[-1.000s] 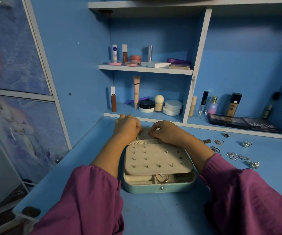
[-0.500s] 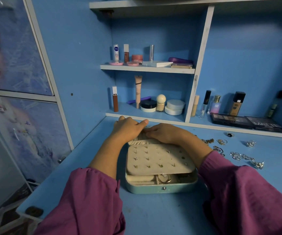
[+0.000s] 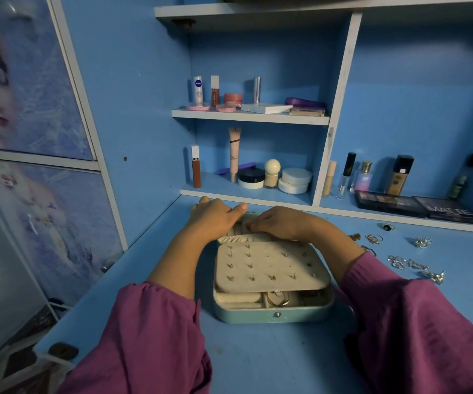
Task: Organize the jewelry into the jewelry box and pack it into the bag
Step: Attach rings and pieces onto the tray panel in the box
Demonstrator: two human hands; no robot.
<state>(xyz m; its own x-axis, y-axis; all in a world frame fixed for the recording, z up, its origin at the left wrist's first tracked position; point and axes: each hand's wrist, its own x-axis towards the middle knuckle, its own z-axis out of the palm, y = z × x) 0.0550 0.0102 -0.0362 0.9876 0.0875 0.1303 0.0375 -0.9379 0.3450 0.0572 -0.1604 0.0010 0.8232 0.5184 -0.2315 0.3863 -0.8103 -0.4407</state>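
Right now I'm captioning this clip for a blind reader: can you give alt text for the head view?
Both hands, left hand and right hand, rest at the far end of an open teal jewelry box on a blue desk, over its cream earring panel. Loose silver jewelry lies to the right; cosmetics fill the shelves behind.

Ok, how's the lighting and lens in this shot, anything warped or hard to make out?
Head view: dim, blue-tinted light; wide-angle lens bows the shelf uprights and stretches the sleeves at the bottom edge; the loose jewelry on the right is small and glinting, hard to identify; the hands are sharp.
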